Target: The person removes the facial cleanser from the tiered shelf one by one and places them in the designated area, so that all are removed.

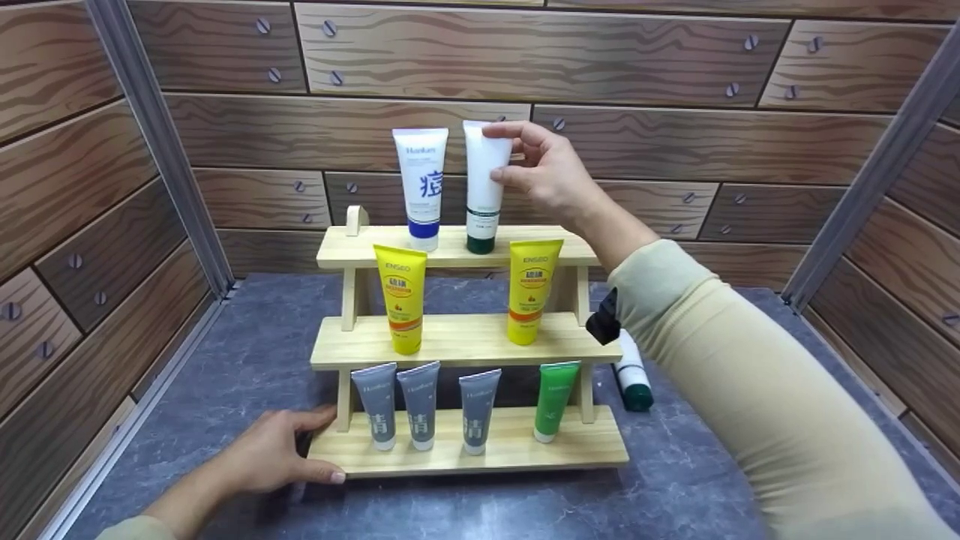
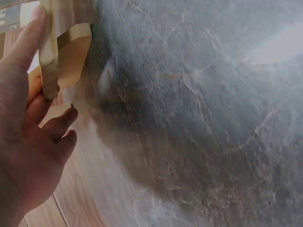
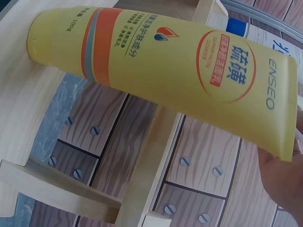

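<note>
My right hand [image 1: 553,169] pinches the upper part of a white tube [image 1: 484,187] with a dark green cap, which stands cap-down on the top tier of a wooden display rack [image 1: 465,459]. Beside it on that tier is a white tube with a blue band [image 1: 421,187]. My left hand [image 1: 274,452] grips the left end of the rack's bottom board, thumb at the front edge; the left wrist view shows the board end [image 2: 49,61] between thumb and fingers. Close up in the right wrist view, a yellow tube [image 3: 156,66] covers much of the right hand [image 3: 279,184].
On the middle tier stand two yellow tubes, left [image 1: 403,300] and right [image 1: 534,292]. Below are several grey tubes [image 1: 420,405] and one green tube [image 1: 556,401]. Another white tube with a green cap [image 1: 634,375] lies right of the rack. Wood-patterned walls [image 1: 457,52] enclose the grey tabletop [image 1: 697,465].
</note>
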Tool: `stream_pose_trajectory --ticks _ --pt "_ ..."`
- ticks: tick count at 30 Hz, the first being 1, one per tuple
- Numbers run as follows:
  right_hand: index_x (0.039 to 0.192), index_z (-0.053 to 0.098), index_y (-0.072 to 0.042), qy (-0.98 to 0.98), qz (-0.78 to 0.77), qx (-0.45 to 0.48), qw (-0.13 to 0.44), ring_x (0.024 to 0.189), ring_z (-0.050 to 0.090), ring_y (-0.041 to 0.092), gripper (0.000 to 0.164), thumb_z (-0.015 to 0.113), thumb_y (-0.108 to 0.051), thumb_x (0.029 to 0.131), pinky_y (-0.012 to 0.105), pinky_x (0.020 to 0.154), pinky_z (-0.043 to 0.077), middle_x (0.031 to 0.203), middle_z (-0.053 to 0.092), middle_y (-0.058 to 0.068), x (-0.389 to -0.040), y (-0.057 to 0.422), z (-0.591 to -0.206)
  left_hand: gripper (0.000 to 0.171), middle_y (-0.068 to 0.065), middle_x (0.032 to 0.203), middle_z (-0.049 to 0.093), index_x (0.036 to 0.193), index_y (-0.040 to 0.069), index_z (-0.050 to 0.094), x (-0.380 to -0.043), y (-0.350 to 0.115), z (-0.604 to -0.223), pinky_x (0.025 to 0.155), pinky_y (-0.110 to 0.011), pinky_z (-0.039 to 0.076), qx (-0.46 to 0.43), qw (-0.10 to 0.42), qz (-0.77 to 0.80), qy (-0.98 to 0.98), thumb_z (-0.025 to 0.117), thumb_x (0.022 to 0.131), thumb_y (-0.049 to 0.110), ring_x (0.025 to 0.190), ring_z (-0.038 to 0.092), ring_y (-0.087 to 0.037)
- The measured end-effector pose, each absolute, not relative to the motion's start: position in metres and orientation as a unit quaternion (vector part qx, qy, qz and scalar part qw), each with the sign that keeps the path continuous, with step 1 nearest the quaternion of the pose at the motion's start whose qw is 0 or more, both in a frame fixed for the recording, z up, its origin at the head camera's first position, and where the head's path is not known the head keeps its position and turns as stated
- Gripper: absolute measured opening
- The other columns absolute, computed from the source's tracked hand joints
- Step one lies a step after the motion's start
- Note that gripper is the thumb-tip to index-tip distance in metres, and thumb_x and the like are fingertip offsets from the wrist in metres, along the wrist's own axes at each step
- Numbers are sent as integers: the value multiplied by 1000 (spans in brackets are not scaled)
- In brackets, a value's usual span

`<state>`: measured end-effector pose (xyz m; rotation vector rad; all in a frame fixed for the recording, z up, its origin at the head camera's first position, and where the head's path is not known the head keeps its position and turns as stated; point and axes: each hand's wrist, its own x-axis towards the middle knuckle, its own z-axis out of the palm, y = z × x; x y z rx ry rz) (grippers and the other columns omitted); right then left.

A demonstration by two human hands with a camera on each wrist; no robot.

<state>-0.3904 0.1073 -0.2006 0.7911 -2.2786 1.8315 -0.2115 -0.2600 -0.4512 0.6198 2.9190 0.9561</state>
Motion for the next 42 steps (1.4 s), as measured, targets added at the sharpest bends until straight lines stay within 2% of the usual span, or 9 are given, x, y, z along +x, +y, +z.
stream_pose_trajectory --ticks 12,21,27,37,42 --pt "143 65 -16 -758 608 224 77 120 57 27 50 69 7 98 39 105 55 129 61 14 -391 133 -205 98 -26 142 63 145 -3 62 -211 -260 -450 111 -62 45 192 20 308 932 96 71 53 131 60 -45" --pt "143 65 -14 -744 626 222 79 125 60 30 50 68 10 98 42 106 56 132 61 15 -387 151 -200 98 -25 141 64 144 -3 63 -211 -259 -451 110 -62 47 196 12 305 932 96 71 54 130 61 -44" --pt "141 66 -14 -734 638 216 86 126 61 32 50 67 11 98 44 106 56 133 61 16 -384 169 -194 95 -22 139 67 143 0 65 -212 -260 -451 107 -59 50 202 4 298 933 96 72 53 127 63 -37" --pt "139 68 -15 -715 666 193 92 128 58 34 49 67 11 97 37 100 59 137 60 17 -377 207 -184 96 -22 140 66 144 -1 64 -210 -259 -450 108 -60 49 198 10 293 935 95 73 54 128 63 -40" --pt "136 71 -15 -694 689 190 89 124 60 33 50 68 14 96 35 94 62 136 60 17 -373 227 -182 96 -22 140 66 144 -2 63 -210 -259 -449 108 -61 49 196 13 293 936 95 72 54 128 63 -41"
